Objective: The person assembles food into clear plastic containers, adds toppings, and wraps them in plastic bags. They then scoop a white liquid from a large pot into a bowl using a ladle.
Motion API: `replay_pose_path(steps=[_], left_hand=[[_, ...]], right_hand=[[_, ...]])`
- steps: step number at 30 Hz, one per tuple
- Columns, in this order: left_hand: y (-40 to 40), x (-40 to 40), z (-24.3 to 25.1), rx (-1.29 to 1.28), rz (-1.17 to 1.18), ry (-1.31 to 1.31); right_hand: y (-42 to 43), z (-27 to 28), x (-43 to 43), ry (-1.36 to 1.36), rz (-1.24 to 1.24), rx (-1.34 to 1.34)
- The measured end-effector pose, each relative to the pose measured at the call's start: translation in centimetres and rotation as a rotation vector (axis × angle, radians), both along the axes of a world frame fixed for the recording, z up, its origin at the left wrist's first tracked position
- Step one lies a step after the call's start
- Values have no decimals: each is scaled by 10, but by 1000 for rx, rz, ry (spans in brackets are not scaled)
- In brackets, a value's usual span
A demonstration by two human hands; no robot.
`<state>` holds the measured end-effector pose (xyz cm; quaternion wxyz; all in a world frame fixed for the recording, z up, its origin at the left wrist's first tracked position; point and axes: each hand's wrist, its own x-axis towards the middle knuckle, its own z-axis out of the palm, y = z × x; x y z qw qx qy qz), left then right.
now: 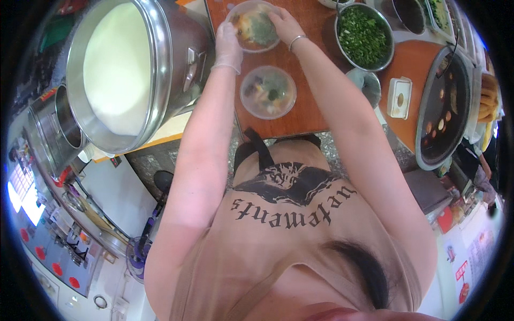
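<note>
My left hand (229,44), in a clear disposable glove, grips the left side of a round plastic takeaway bowl (256,29). On its right rim rest the fingers of my right hand (287,26), which is bare and has a silver bangle at the wrist. Food shows cloudily through what looks like a translucent lid on this bowl. Nearer to me on the brown wooden tabletop (309,108) stands a second round plastic bowl (268,92), also with a translucent cover and food inside. Neither hand touches that one.
A large steel pot of white liquid or curd (116,70) stands left. To the right are a steel pot of chopped green herbs (364,37), a small metal bowl (367,86) and a wide orange-brown pot of dark broth (443,108). A purple fan (138,257) stands lower left.
</note>
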<state>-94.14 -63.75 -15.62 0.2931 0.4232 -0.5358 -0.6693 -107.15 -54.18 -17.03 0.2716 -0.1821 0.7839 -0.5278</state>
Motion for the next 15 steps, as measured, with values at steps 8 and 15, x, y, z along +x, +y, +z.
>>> replay_pose_path(steps=[8,15], left_hand=[[11,9,40,399,20,274],[70,57,118,328,-75,75]], right_hand=[[7,45,31,-283,-303,-104],[79,101,96,-162,-408,-142]])
